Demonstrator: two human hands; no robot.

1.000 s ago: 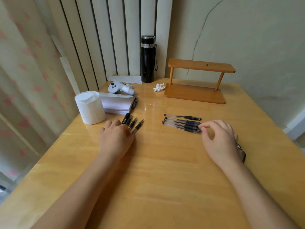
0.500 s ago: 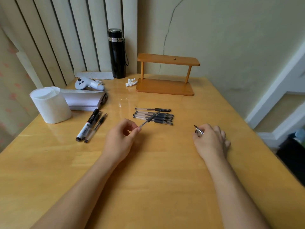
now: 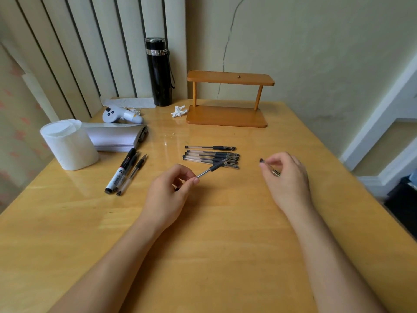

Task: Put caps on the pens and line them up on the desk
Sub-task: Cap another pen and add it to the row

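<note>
My left hand (image 3: 168,193) pinches an uncapped clear pen (image 3: 214,168) by its back end, with the tip pointing up and right over the desk. My right hand (image 3: 286,177) holds a small dark pen cap (image 3: 268,167) between thumb and fingers, a short way right of the pen tip. Several capped clear pens (image 3: 211,155) lie side by side in a row at the middle of the desk. To the left lie a black and white marker (image 3: 120,170) and two uncapped pens (image 3: 133,175).
A white paper roll (image 3: 70,144) and a stack of grey sheets (image 3: 115,136) stand at the left. A white controller (image 3: 121,115), black flask (image 3: 159,71), crumpled tissue (image 3: 179,110) and wooden shelf (image 3: 228,98) line the back. The desk's edge (image 3: 352,177) drops off at the right.
My left hand picked one pen from the left group and carried it to the middle. My right hand took a cap from the right and lifted it toward the pen tip.
</note>
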